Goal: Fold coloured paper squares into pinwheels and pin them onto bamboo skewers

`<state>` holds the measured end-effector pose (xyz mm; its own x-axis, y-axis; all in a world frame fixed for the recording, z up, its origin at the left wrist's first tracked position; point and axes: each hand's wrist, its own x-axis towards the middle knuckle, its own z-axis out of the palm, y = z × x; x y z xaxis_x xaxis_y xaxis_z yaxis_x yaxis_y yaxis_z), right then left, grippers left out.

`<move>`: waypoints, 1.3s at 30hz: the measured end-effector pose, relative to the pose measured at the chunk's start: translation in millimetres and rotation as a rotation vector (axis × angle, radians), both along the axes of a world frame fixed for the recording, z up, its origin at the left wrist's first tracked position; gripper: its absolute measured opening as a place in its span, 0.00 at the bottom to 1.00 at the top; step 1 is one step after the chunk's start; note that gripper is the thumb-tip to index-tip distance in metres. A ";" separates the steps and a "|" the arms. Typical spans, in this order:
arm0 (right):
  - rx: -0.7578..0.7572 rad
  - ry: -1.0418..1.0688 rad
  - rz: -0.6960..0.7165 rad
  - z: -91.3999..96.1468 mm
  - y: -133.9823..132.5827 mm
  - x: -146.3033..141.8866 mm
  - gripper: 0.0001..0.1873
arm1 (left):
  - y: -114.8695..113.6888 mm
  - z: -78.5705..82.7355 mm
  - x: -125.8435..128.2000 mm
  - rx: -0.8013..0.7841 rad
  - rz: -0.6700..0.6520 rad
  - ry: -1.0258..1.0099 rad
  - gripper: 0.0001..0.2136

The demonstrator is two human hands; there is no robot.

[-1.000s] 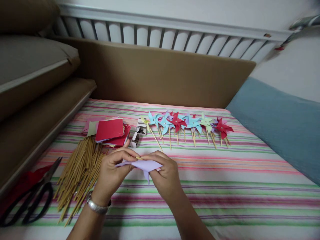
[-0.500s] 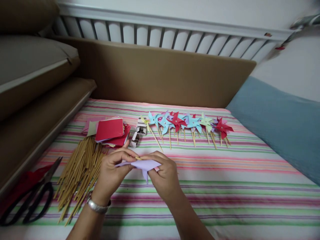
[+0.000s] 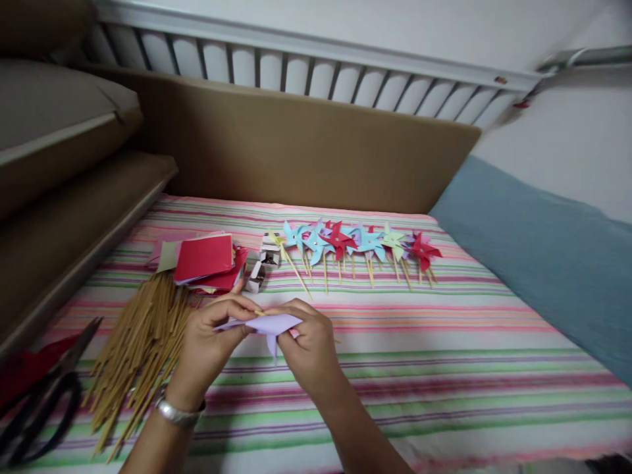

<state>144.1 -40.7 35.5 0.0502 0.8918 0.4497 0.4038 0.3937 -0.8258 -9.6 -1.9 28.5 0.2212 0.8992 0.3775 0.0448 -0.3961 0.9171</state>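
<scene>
A lavender paper pinwheel (image 3: 274,324) is pinched between my two hands above the striped cloth. My left hand (image 3: 217,332) grips its left side with thumb and fingers, near the tip of a thin wooden stick (image 3: 337,341). My right hand (image 3: 309,339) is closed around the pinwheel's right side and the stick, whose far end pokes out past the knuckles. One pointed paper blade hangs down between the hands. The fastening at the pinwheel's centre is hidden. A silver bracelet (image 3: 178,415) circles my left wrist.
Finished pinwheels (image 3: 340,240) lie in a row beyond my hands. Small open boxes (image 3: 255,276) stand beside a stack of coloured paper (image 3: 203,257). Wooden sticks (image 3: 141,349) are heaped at left, next to black-handled scissors (image 3: 59,388). A brown board (image 3: 296,145) stands along the back.
The whole view has shifted, so the scene sits slightly further left. Both hands keep their hold on the lavender pinwheel, and the stick's end now shows beyond my right hand.
</scene>
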 end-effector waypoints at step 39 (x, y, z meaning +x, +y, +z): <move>-0.376 0.098 -0.609 -67.5 50.2 108.3 0.10 | 21.4 -4.6 -24.3 -0.516 0.312 -0.345 0.20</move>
<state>252.3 9.5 -32.0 0.6118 0.7863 0.0860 0.3780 -0.1951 -0.9050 -33.9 19.5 23.8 -0.1327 0.9847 -0.1129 -0.2421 0.0783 0.9671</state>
